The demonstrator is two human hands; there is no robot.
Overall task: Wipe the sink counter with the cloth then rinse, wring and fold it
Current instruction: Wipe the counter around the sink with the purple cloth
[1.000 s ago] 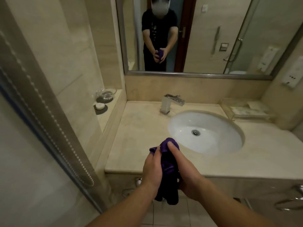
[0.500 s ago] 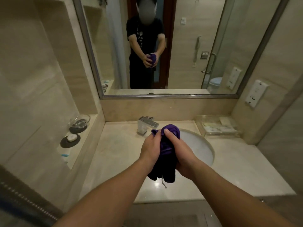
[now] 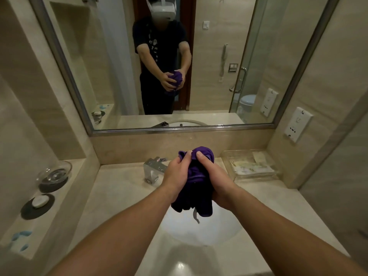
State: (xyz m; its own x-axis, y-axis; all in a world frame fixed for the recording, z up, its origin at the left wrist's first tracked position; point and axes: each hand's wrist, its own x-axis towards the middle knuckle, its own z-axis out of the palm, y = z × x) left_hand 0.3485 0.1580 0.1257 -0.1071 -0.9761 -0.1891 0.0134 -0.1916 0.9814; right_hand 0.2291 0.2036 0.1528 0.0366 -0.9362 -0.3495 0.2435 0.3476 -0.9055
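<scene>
A bunched purple cloth (image 3: pixel 196 188) hangs in the air above the white sink basin (image 3: pixel 201 232). My left hand (image 3: pixel 177 176) grips its left side and my right hand (image 3: pixel 216 181) grips its right side, both closed around it. A grey tag dangles from the cloth's lower edge. The beige sink counter (image 3: pixel 117 194) spreads around the basin. The chrome tap (image 3: pixel 154 169) stands just left of my left hand, partly hidden by it.
A clear tray (image 3: pixel 252 167) with packets sits at the back right of the counter. On the left ledge (image 3: pixel 59 208) stand a glass dish (image 3: pixel 53 174) and a soap on a dark coaster (image 3: pixel 38 204). A big mirror (image 3: pixel 209 56) covers the wall; a socket plate (image 3: pixel 297 123) is at right.
I have come closer to the counter and the view has tilted up. My hands with the cloth now hang over the basin instead of in front of the counter edge.
</scene>
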